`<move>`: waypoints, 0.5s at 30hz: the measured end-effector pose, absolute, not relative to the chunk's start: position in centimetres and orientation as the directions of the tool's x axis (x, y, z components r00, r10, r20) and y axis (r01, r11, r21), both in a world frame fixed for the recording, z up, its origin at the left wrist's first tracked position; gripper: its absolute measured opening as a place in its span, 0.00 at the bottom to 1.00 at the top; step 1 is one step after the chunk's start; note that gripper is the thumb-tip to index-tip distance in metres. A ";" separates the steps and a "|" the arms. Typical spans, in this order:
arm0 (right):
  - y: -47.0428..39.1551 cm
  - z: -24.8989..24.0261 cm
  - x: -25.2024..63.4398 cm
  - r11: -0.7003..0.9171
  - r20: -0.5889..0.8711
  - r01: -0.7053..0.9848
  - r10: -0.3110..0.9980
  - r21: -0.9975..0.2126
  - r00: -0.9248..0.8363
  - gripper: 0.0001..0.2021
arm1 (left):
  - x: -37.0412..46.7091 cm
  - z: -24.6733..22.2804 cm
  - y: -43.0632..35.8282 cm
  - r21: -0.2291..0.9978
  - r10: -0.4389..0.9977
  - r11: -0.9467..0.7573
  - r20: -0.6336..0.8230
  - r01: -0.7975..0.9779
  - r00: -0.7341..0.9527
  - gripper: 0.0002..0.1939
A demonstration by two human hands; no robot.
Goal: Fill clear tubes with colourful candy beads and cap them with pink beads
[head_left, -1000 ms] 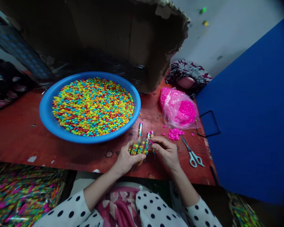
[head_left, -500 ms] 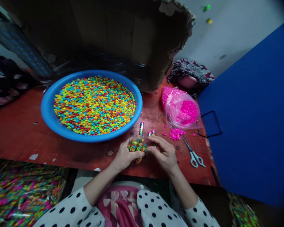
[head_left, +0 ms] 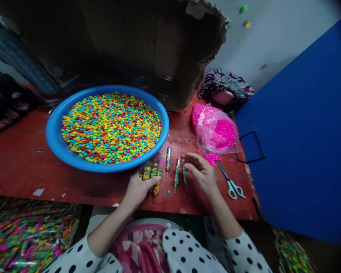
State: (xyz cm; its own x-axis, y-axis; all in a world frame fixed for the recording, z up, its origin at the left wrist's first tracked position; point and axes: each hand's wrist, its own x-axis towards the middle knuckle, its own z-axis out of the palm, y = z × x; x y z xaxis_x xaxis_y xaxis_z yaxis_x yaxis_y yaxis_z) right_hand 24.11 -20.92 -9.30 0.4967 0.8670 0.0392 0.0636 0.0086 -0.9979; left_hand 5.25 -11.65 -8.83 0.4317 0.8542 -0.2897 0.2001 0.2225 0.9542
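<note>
My left hand (head_left: 138,189) is closed around several clear plastic tubes (head_left: 150,172) filled with coloured candies, near the front rim of the blue basin (head_left: 52,146). Two filled tubes with pink caps lie apart on the red table: one tube (head_left: 168,159) close to the basin, and another tube (head_left: 177,173) nearer to me. My right hand (head_left: 202,175) hovers beside a third filled tube (head_left: 185,177), whose top end the fingers partly hide. Its thumb and fingers are apart, with nothing visible gripped between them. Small coloured candies (head_left: 113,129) fill the basin.
Loose pink caps (head_left: 211,158) lie before a plastic bag of pink caps (head_left: 216,131). Scissors (head_left: 232,186) rest at the right. A large cardboard box (head_left: 125,41) stands behind the basin, and a blue panel (head_left: 301,132) borders the table's right side.
My left hand has moved left with its tubes, away from my right hand. The tubes on the table now show more fully. My right hand has shifted slightly right.
</note>
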 end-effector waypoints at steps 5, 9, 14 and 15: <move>-21.9 -8.8 24.8 -0.022 0.126 0.604 0.971 -0.797 0.201 0.06 | 5.4 -9.2 -10.7 0.975 0.901 0.117 -0.184 0.188 0.394 0.19; -22.8 -9.4 21.8 0.210 0.153 0.809 0.977 -0.550 -0.150 0.08 | 5.7 -9.6 -10.6 0.953 0.856 0.237 -0.297 0.188 0.424 0.21; -23.2 -11.0 19.3 0.262 0.242 0.938 0.948 -0.225 -0.207 0.11 | 5.5 -9.7 -11.0 0.950 0.873 0.276 -0.312 0.148 0.374 0.26; -23.2 -11.3 19.2 0.261 0.246 0.946 0.946 -0.195 -0.210 0.11 | 5.5 -9.6 -11.1 0.946 0.865 0.295 -0.324 0.133 0.384 0.27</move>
